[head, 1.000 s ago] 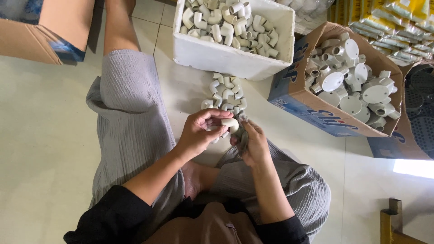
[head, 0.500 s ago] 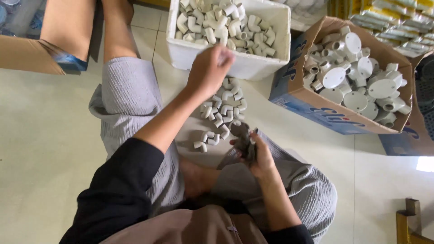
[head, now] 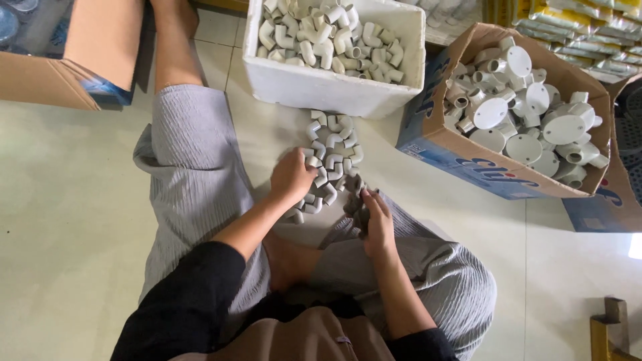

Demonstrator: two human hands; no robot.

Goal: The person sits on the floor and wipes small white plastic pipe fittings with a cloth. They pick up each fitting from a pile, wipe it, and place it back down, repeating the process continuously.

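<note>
I sit on a tiled floor with a small heap of white plastic pipe elbows [head: 334,144] between my knees. My left hand [head: 292,178] rests on the near left part of that heap, fingers curled down over the elbows; whether it grips one I cannot tell. My right hand [head: 376,217] holds a crumpled grey rag [head: 356,200] just right of the heap, against my right knee. Beyond the heap stands a white foam box [head: 321,83] filled with more white elbows.
A cardboard box [head: 468,157] of white round junction boxes stands at the right. Another cardboard box [head: 60,73] sits at the upper left. Yellow packets [head: 575,20] are stacked at the top right. A yellow wooden piece [head: 612,331] shows at the bottom right. My grey trouser legs flank the heap.
My left hand held an elbow by the rag, reached up to the foam box, then came back down onto the floor heap. The right hand kept the rag and barely moved.
</note>
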